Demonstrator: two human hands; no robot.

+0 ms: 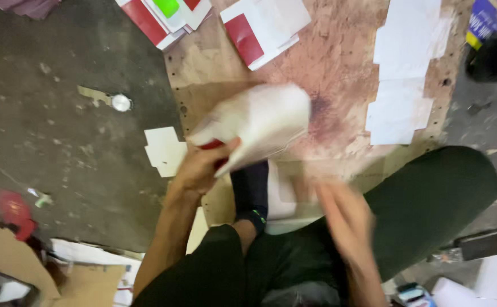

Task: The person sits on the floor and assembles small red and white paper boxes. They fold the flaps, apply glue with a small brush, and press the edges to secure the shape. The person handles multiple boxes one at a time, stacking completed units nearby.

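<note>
Your knees in dark trousers [430, 199] fill the near edge of the view, with your right hand [345, 219] just above them; it is blurred, its fingers look spread and loose, and you cannot tell whether it holds anything. Your left hand [203, 167] is closed around the lower edge of a white folded card sheet [265, 119], thumb on top, lifting it over the stained wooden board [339, 57]; a strip of red shows under the thumb. Held only by that one edge, the sheet could slip or bend; the smear of motion suggests speed, which would make that likelier; the stain could mark the sheet if it drops. White sheets [399, 85] lie along the board's right side; red and white cards [254, 28] sit at its top; small white pieces [163, 150] rest on the dark floor [61, 113] to the left, near a round metal lid [121, 102]; none of these blocks the hands.
</note>
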